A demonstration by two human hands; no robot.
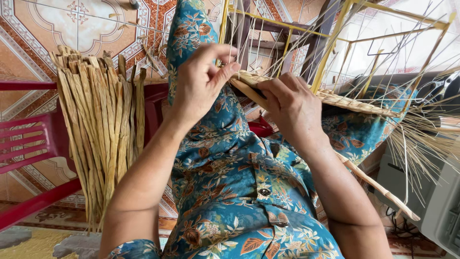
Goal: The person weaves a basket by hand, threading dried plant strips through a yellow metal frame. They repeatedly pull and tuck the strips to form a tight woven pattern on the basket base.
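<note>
Left hand (201,79) pinches thin straw strands (233,43) between thumb and forefinger. Right hand (290,108) curls down, gripping the woven straw band (354,103) on the yellow frame (330,52) over the lap.

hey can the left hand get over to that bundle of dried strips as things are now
Probably yes. The left hand is pinching the woven band, but the bundle stands on that side beside the knee, with nothing between them.
</note>
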